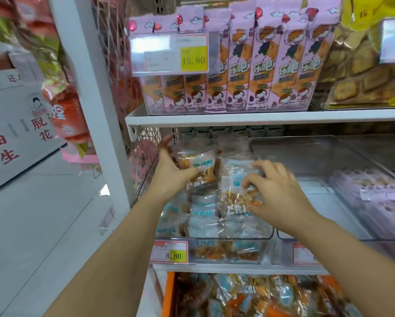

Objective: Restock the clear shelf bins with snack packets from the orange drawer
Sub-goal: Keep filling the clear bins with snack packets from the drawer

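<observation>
left grip (171, 177): bare hand | right grip (281, 191): bare hand | forearms (123, 236): both bare

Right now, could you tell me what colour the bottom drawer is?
Orange; the drawer shows best in the head view.

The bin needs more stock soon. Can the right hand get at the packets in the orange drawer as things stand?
Probably not yet: the right hand pinches a snack packet at the clear bin. Once freed, yes; the orange drawer below lies open, its packets uncovered.
</observation>
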